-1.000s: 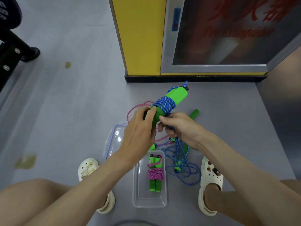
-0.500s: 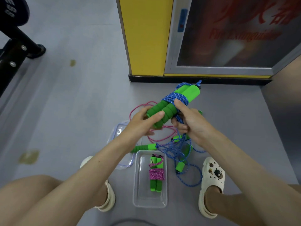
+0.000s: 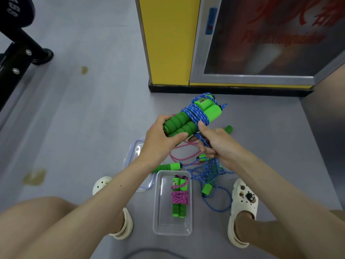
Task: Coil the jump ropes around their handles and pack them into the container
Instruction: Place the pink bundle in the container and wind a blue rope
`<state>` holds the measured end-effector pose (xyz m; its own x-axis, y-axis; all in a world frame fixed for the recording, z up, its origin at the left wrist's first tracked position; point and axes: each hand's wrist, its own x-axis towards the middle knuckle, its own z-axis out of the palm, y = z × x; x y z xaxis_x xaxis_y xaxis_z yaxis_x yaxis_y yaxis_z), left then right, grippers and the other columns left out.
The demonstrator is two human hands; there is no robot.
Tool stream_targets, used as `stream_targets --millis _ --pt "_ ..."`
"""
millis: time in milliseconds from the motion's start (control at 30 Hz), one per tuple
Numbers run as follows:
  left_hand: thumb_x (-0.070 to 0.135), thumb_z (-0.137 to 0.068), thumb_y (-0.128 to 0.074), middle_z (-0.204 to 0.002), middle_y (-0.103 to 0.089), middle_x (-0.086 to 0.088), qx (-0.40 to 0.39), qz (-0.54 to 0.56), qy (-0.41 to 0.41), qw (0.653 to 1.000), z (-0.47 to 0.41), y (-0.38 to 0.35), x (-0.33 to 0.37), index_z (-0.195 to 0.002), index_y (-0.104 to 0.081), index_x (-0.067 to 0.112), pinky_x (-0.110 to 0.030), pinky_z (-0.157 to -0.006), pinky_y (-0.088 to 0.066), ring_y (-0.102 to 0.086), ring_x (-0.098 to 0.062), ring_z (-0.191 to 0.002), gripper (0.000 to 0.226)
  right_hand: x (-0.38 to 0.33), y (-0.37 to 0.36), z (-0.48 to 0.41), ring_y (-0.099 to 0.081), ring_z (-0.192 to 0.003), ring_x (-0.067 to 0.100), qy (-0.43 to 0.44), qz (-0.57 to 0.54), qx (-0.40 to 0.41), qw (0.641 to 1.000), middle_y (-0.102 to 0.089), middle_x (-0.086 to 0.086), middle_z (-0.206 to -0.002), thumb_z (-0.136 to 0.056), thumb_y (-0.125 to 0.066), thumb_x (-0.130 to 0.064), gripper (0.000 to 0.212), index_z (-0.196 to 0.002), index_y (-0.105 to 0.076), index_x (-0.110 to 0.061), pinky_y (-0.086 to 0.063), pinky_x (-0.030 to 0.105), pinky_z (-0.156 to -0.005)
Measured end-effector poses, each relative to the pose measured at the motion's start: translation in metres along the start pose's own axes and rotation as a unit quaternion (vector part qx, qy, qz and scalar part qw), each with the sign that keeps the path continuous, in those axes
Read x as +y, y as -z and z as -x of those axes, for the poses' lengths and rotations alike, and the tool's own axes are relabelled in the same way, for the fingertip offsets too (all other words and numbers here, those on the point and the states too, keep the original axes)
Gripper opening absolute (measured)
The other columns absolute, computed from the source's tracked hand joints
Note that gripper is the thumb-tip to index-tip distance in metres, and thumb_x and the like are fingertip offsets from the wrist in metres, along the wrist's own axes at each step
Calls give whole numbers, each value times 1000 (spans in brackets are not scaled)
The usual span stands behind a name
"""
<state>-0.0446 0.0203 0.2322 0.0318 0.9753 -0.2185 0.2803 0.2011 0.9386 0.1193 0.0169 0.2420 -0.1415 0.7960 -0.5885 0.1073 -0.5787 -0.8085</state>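
on the grey floor (image 3: 89,128) sits the clear rectangular plastic container (image 3: 169,226). above it the left hand (image 3: 158,136) grips the paired green foam handles (image 3: 180,124); the right hand (image 3: 217,145) pinches the blue braided rope (image 3: 194,114). lay each turn snug beside the last, under steady tension.

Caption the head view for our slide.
Left hand grips green handles, right hand holds blue rope; pink bundle lies in container.
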Motion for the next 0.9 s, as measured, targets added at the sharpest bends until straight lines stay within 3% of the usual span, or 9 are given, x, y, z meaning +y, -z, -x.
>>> stream_targets --millis 67,133,200,300,367,567,733,800,900 --pt "15 -78 -77 -90 -62 12 9 -25 -31 999 1 0 -2 -112 -52 22 -12 -64 -46 -58 6 -74 43 2 1 -3 -26 -36 8 6 9 -9 1000 -45 -2 -41 -97 -48 -37 44 -81 -71 -4 -25 20 -40" --pt "14 -78 -77 -91 -61 14 17 -48 -47 998 3 -1 -1 -112 -51 22 -5 -65 -43 -57 12 -76 44 4 3 -5 -28 -36 6 7 22 -14 1000 -46 -2 -45 -96 -54 -25 31 -96 -67 3 -25 19 -40" --pt "17 -79 -77 -93 -62 12 31 -89 -67 993 4 0 -3 -113 -50 23 -9 -68 -45 -58 5 -81 44 6 4 -6 -30 -37 7 8 26 -11 1000 -48 -1 -47 -95 -55 -20 26 -94 -68 2 -26 19 -41" --pt "23 -80 -75 -103 -61 7 59 -182 -110 975 4 1 -6 -119 -50 25 -30 -78 -50 -58 -12 -91 47 7 2 -8 -39 -45 8 20 42 11 999 -53 0 -53 -95 -56 -23 26 -87 -72 -4 -36 18 -46" --pt "25 -81 -73 -109 -59 5 75 -241 -133 959 4 2 -6 -125 -49 25 -36 -77 -50 -58 -15 -93 50 7 1 -8 -47 -53 8 27 44 17 999 -57 1 -60 -95 -55 -24 25 -84 -73 -9 -42 14 -52" --pt "16 -76 -76 -101 -57 -6 91 -358 -235 899 10 -3 -10 -125 -54 15 -29 -53 -41 -60 -26 -78 54 6 -1 -9 -55 -50 10 3 -28 -29 999 -64 4 -60 -101 -41 -15 29 -91 -64 -2 -44 19 -52" --pt "8 -70 -80 -98 -59 -7 76 -363 -291 882 6 -2 -12 -121 -57 13 -23 -48 -36 -58 -23 -70 57 2 -2 -6 -43 -40 8 -1 -94 -42 995 -59 11 -66 -101 -39 -10 24 -96 -58 2 -35 18 -44" --pt "7 -70 -79 -100 -60 -7 60 -358 -311 878 6 -4 -14 -124 -57 13 -22 -46 -39 -59 -22 -73 59 -1 1 -6 -34 -40 7 8 -111 -48 993 -56 9 -68 -98 -46 -20 23 -94 -58 -1 -24 20 -45" --pt "2 -69 -77 -103 -59 -8 49 -360 -351 863 6 -6 -20 -127 -52 18 -26 -45 -45 -60 -22 -82 65 -4 5 -6 -27 -41 7 6 -90 -46 995 -55 4 -62 -82 -56 -50 43 -84 -58 -7 -16 25 -48"
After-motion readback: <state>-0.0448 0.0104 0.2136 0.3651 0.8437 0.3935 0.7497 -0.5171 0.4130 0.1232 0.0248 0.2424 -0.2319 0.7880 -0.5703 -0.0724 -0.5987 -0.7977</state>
